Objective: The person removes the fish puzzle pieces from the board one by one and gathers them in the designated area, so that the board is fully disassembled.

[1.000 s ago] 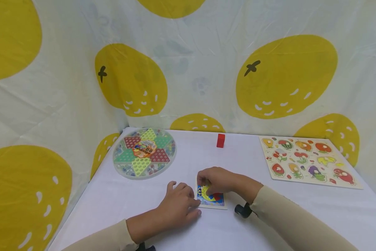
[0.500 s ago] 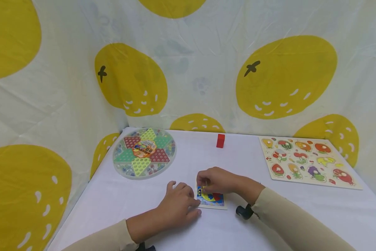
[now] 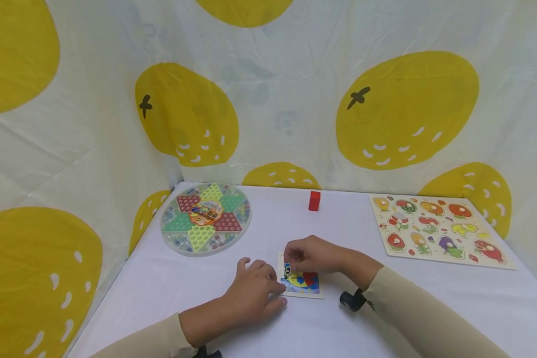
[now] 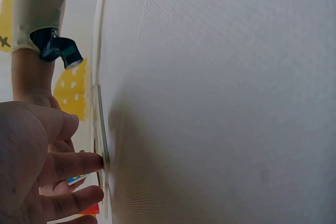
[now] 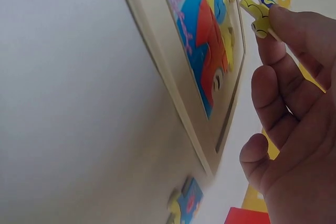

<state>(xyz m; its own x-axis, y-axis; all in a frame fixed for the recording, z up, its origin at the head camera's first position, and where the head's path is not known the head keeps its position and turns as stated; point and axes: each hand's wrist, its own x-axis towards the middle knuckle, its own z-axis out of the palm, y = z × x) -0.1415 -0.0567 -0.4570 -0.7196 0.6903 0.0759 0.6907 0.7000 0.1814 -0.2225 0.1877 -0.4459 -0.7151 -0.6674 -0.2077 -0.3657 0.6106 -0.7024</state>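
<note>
My right hand is over the far part of a small wooden jigsaw puzzle board. In the right wrist view its thumb and index finger pinch a yellow and blue puzzle piece, clear of the board. Red, yellow and blue pieces fill part of the board's frame; bare wood shows at one end. My left hand rests at the board's left side, fingers loosely extended and fingertips at its edge. Another blue and yellow puzzle piece lies on the table beyond the board, hidden in the head view.
At the back left lies a round Chinese checkers board. A red block stands at the back middle. To the right is a fruit peg puzzle. A curtain with yellow fruit prints hangs behind the white table.
My right hand has shifted slightly right and away from me, rising a little off the picture, so more of the board's left part shows. The left hand stays in place.
</note>
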